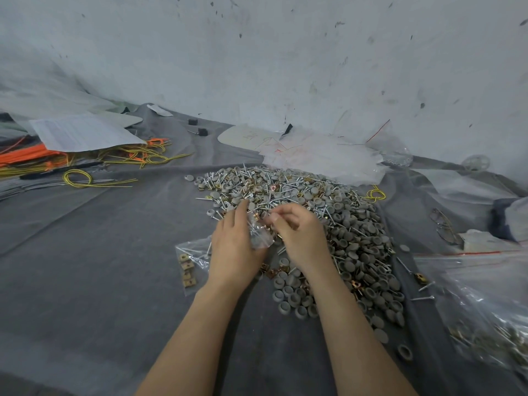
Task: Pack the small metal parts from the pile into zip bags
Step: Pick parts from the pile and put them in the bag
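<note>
A big pile of small parts (328, 224), grey caps, screws and brass clips, lies on the grey cloth (100, 267). My left hand (233, 247) grips a small clear zip bag (261, 234) with some parts inside, just over the pile's near-left edge. My right hand (297, 232) is right beside it, fingers curled at the bag's mouth and pinching something small that I cannot make out. Another zip bag (191, 260) holding brass clips and screws lies flat under my left wrist.
A stack of empty clear bags (323, 155) lies behind the pile. Large bags of packed parts (485, 324) sit at the right. Yellow and orange wires (85, 161) and paper sheets (83, 132) lie at the left. The wall (257, 52) stands close behind.
</note>
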Demonstrator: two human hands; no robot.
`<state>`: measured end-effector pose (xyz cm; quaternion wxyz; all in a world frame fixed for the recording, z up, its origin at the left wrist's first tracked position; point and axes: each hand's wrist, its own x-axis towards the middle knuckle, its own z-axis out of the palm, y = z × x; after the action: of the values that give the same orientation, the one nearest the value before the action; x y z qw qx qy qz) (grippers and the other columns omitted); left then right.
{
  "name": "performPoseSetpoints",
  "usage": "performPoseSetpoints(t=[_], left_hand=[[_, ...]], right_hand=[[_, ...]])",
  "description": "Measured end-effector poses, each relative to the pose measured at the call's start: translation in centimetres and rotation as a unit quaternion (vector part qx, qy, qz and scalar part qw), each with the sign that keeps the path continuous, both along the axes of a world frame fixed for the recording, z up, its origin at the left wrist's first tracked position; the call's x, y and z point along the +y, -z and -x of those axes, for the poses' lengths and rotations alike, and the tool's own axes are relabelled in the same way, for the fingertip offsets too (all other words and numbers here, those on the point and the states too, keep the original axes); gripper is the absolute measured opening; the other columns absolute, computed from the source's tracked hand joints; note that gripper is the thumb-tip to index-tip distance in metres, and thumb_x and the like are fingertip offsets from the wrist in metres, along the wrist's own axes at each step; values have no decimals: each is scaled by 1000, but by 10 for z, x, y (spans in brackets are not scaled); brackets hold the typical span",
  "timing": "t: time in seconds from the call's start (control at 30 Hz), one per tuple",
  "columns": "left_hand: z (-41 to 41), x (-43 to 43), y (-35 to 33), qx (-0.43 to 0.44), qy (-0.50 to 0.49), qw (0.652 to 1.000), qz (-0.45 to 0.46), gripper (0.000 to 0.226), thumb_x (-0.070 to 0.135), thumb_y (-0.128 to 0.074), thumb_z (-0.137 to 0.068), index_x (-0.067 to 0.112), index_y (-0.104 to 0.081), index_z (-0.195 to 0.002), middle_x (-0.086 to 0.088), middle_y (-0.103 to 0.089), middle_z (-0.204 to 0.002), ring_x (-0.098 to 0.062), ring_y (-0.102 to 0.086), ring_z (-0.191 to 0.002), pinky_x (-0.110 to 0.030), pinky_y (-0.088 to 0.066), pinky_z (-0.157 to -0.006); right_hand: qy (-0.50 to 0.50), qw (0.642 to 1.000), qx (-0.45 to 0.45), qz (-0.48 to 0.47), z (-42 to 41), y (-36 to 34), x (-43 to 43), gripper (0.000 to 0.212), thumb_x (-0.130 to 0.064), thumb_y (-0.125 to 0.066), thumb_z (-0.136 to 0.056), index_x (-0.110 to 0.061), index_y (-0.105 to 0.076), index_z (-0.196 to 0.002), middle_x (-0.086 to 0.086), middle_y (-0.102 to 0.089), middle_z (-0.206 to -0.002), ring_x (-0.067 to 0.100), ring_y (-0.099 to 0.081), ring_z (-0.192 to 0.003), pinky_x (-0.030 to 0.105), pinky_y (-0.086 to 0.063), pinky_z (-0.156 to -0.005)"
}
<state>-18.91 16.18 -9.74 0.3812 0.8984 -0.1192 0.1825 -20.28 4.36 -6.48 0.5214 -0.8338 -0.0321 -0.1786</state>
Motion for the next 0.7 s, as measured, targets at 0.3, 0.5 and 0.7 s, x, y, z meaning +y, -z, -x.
performPoseSetpoints(t=[0.3,0.5,0.7], left_hand=[[0,0,0,3,0,1000,8,90,14,-71,-74,15,-21,-150,-5,-38,-144,-22,-33,-132,-35,-28,-109],[0,0,1,4,-3,1000,9,91,14,-71,-75,17,-20,-150,-3,-38,-144,-21,-33,-132,-33,-26,-109],[1,0,1,-1,-4,1000,5,90,15,-72,-75,16,-21,-150,-5,-39,-143,-22,-34,-131,-33,-27,-108]], right_hand=[[82,895,196,392,3,8,-16,25,-27,-59,-91,-34,-63,-115,5,-41,-130,32,-33,-127,47,-29,-105],[129,903,143,385,1,15,-8,22,-23,-57,-93,-25,-59,-115,4,-45,-128,28,-36,-124,45,-31,-102],[106,893,162,406,0,16,-10,21,-22,-55,-94,-21,-56,-115,5,-42,-130,30,-32,-126,49,-29,-104]])
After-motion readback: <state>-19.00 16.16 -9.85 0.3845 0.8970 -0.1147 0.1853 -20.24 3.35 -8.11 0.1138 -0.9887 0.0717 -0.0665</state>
